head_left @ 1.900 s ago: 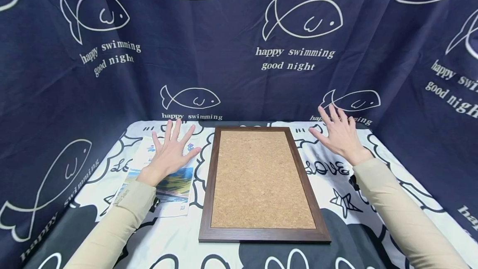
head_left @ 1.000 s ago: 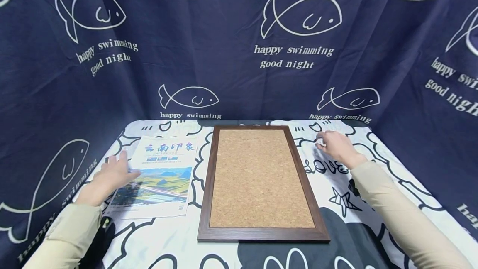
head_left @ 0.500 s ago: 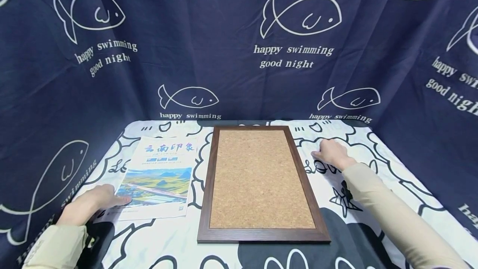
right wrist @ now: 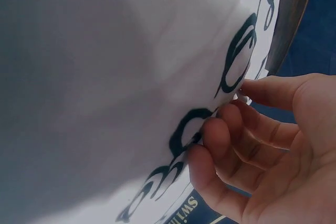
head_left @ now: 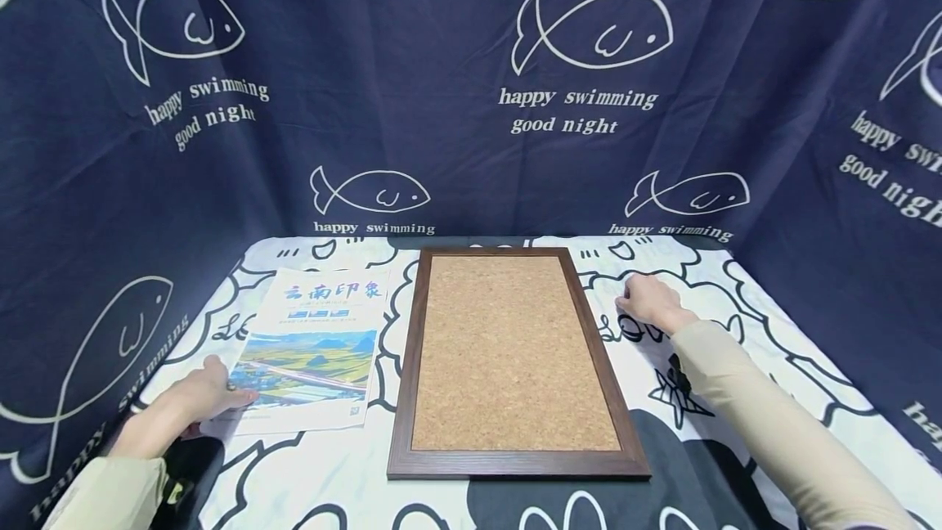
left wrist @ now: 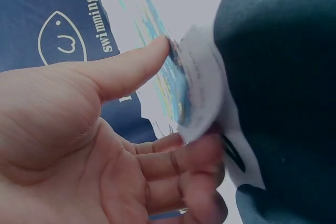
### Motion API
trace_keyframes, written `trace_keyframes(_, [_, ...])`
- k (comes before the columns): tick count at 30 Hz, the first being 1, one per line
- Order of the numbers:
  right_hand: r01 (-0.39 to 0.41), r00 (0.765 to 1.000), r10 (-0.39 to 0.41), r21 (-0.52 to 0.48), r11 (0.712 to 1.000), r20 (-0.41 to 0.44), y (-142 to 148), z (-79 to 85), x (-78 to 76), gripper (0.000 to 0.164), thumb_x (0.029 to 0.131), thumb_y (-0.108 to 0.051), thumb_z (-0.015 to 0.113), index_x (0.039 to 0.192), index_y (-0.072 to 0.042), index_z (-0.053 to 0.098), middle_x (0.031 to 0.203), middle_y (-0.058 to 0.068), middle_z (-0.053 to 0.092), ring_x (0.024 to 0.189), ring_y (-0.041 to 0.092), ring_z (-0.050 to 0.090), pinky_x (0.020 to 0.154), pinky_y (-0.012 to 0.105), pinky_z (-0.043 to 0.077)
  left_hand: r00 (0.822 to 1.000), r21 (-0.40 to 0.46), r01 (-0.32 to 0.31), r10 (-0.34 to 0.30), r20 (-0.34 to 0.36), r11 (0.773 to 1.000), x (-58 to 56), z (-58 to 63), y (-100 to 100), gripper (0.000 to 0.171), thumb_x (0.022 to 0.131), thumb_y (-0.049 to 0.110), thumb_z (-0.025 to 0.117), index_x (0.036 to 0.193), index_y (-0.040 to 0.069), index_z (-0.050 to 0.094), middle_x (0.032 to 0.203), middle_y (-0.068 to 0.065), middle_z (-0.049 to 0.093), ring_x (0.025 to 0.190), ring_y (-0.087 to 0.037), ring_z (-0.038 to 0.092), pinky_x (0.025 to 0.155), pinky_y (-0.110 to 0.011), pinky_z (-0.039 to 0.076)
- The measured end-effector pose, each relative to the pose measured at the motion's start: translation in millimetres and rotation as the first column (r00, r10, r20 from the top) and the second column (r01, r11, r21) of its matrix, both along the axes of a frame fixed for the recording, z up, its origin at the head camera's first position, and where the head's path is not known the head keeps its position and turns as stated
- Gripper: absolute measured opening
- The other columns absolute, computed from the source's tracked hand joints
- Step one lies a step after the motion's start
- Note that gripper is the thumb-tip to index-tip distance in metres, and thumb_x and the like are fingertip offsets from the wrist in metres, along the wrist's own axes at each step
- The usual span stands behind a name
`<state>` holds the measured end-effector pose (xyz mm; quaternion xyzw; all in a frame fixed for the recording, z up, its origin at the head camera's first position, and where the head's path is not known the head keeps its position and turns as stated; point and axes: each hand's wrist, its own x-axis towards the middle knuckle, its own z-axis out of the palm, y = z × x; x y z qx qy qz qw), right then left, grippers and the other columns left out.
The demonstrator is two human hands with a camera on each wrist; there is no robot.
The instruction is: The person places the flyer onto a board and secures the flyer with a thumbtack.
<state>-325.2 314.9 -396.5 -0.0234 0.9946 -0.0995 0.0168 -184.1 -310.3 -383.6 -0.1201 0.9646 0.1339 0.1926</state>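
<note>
My left hand pinches the near left corner of a printed poster. In the left wrist view the poster's corner bends up between the thumb and the curled fingers. The poster has blue Chinese lettering above a landscape picture and lies left of a cork board in a dark brown frame. To the board's right, my right hand is low over the cloth with its fingers curled. A tiny pale thing shows between thumb and index finger in the right wrist view; I cannot tell its kind.
A black and white patterned cloth covers the table. Navy fabric with white fish drawings hangs behind and along both sides. The board's frame reaches close to the table's back edge.
My left hand has moved from over the poster to its near left corner and grasped it. My right hand has come down and nearer, its spread fingers now curled.
</note>
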Motion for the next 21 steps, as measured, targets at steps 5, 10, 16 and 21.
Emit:
trace_keyframes(5, [-0.012, 1.000, 0.012, -0.013, 1.000, 0.011, 4.4, 0.0, -0.5, 0.018, 0.087, -0.020, 0.058, 0.086, -0.003, 0.066, 0.077, 0.011, 0.063, 0.064, 0.023, 0.054, 0.054, 0.036, 0.039, 1.000, 0.014, 0.002, -0.002, 0.025, 1.000, 3.4, 0.7, -2.9, 0.069, 0.092, 0.040, 0.060, 0.104, -0.025, 0.037, 0.069, -0.019, 0.052, 0.053, -0.022, 0.060, 0.050, -0.028, 0.050])
trace_keyframes(10, [-0.024, 1.000, 0.024, -0.008, 1.000, -0.002, 9.3, 0.3, 0.4, 0.014, 0.083, -0.017, 0.058, 0.083, -0.004, 0.064, 0.077, 0.012, 0.062, 0.064, 0.023, 0.053, 0.053, 0.035, 0.038, 0.998, 0.062, 0.025, -0.028, 0.048, 0.998, 9.7, 0.9, -5.9, 0.050, 0.091, 0.039, 0.062, 0.086, -0.007, 0.045, 0.058, -0.007, 0.052, 0.049, -0.015, 0.053, 0.046, -0.025, 0.043])
trace_keyframes(16, [-0.008, 1.000, 0.009, -0.023, 1.000, 0.022, 7.7, 0.6, 0.2, 0.026, 0.090, -0.026, 0.059, 0.089, -0.001, 0.063, 0.076, 0.010, 0.060, 0.064, 0.021, 0.051, 0.054, 0.033, 0.038, 0.996, 0.135, 0.077, -0.072, -0.043, 0.988, 15.7, -1.8, -6.8, 0.040, 0.091, 0.027, 0.064, 0.085, -0.004, 0.039, 0.054, -0.003, 0.051, 0.044, -0.012, 0.046, 0.043, -0.024, 0.039])
trace_keyframes(21, [0.007, 1.000, -0.007, -0.021, 1.000, 0.027, 5.0, -0.8, -0.5, 0.032, 0.092, -0.031, 0.058, 0.090, 0.000, 0.063, 0.074, 0.010, 0.058, 0.063, 0.020, 0.050, 0.055, 0.033, 0.037, 0.995, 0.219, 0.060, -0.042, -0.087, 0.974, 17.7, -6.3, -6.4, 0.033, 0.097, 0.019, 0.052, 0.091, -0.008, 0.033, 0.052, -0.002, 0.052, 0.039, -0.008, 0.041, 0.040, -0.022, 0.038])
